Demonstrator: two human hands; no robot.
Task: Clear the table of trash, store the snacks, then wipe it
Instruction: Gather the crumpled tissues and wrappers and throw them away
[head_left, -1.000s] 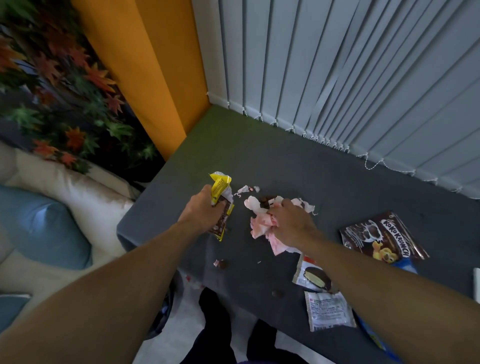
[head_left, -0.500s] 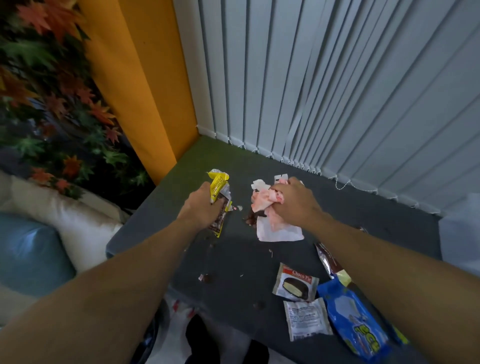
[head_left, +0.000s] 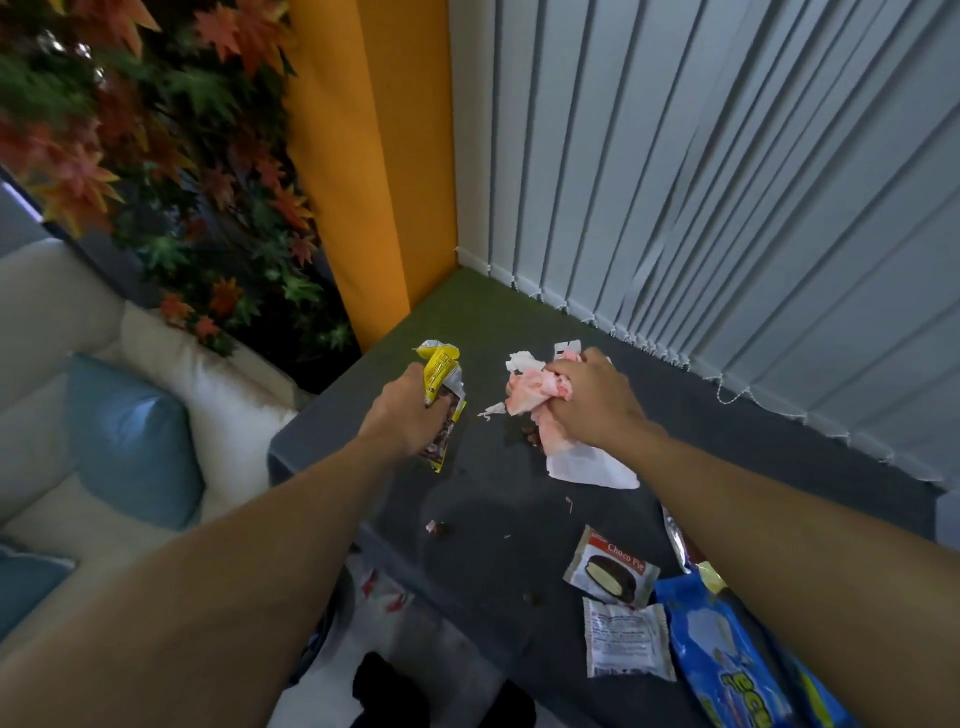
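My left hand (head_left: 402, 413) grips a crumpled yellow and brown snack wrapper (head_left: 441, 374) above the far left part of the dark grey table (head_left: 493, 525). My right hand (head_left: 592, 402) clutches a wad of pink-stained white tissue (head_left: 530, 387), whose lower sheet (head_left: 592, 465) hangs down to the table top. A torn tissue scrap (head_left: 491, 410) lies between the two hands. Dark crumbs (head_left: 439, 529) sit nearer the front edge.
Two Choco Pie packets (head_left: 613, 569) (head_left: 626, 642) lie at the front right, beside a blue snack bag (head_left: 727, 660). Vertical blinds (head_left: 701, 182) run along the far side. An orange panel (head_left: 374, 166) and a sofa with a blue cushion (head_left: 130, 441) stand left.
My right hand has lifted the tissue wad off the table and gathered it tighter. The camera has tilted, so the Koko Krunch bag has left the view and the blue bag has entered.
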